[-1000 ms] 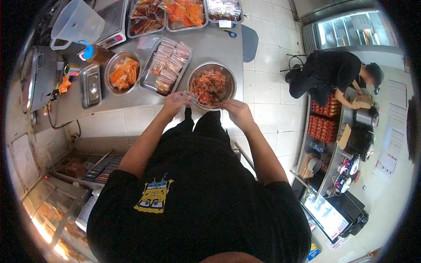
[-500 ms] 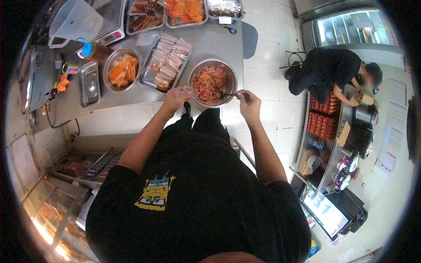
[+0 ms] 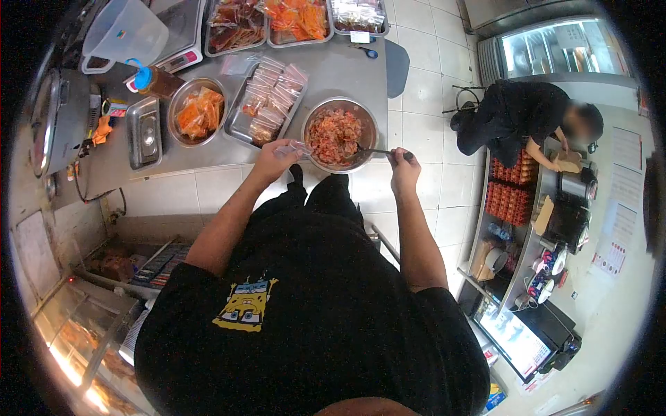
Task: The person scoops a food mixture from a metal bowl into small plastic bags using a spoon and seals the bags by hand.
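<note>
A steel bowl (image 3: 375,119) of chopped reddish food (image 3: 335,135) stands at the table's front right corner. My right hand (image 3: 404,170) is closed on the handle of a dark spoon (image 3: 378,150), whose head reaches into the food at the bowl's right side. At the bowl's left rim, my left hand (image 3: 272,162) pinches a small clear plastic bag (image 3: 298,146). Left of the bowl, a metal tray (image 3: 239,123) holds many small filled bags (image 3: 272,96). Another steel bowl (image 3: 182,92) with orange packets (image 3: 200,113) is beside that tray.
Trays of packed food (image 3: 297,19) line the back. An orange bottle with a blue cap (image 3: 158,82), a scale (image 3: 182,35), a clear jug (image 3: 125,31), a lidded steel container (image 3: 144,132) and blue scissors (image 3: 370,53) surround them. At the right, a co-worker (image 3: 520,118) bends over a counter.
The spoon has come into view in my right hand, which has moved right and away from the bowl's front rim. My left hand still holds the bag. The co-worker's head has shifted slightly.
</note>
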A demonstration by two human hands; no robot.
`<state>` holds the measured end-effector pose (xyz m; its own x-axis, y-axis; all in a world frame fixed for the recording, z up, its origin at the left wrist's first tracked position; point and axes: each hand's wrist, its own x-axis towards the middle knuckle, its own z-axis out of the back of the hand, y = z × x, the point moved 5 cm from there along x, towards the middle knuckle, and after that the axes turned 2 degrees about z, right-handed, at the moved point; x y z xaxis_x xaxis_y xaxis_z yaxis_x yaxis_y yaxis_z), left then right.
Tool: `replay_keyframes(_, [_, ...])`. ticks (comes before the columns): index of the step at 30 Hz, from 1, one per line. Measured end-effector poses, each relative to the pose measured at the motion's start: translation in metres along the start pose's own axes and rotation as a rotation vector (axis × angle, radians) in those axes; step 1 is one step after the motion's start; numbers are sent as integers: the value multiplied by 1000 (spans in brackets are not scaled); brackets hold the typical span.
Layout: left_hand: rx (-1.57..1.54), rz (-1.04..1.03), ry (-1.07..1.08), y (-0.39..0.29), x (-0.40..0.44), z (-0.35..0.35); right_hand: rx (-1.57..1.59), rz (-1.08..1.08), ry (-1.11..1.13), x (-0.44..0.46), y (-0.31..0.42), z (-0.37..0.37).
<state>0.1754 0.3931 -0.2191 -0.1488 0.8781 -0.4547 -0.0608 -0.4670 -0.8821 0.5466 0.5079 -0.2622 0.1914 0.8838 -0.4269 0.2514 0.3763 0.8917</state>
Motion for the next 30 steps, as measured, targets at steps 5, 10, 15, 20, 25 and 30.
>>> replay_keyframes(5, [-158, -33, 214, -34, -4, -8, 109, 3, 16, -4, 3, 4])
replay_keyframes(10, [28, -45, 269, -22, 16, -19, 183, 51, 23, -20, 28, -5])
replay_keyframes(15, [44, -82, 339, -37, 29, -32, 303, 13, -15, -41, 57, -13])
replay_keyframes(20, [147, -212, 323, -53, 44, -42, 409, 8, -5, -68, 82, -27])
replay_keyframes(25, [85, -197, 338, -103, 42, -56, 317, 166, 37, -82, 97, -35])
replay_keyframes(30, [-125, -165, 317, -120, 55, -67, 197, 275, 78, -81, 126, -36])
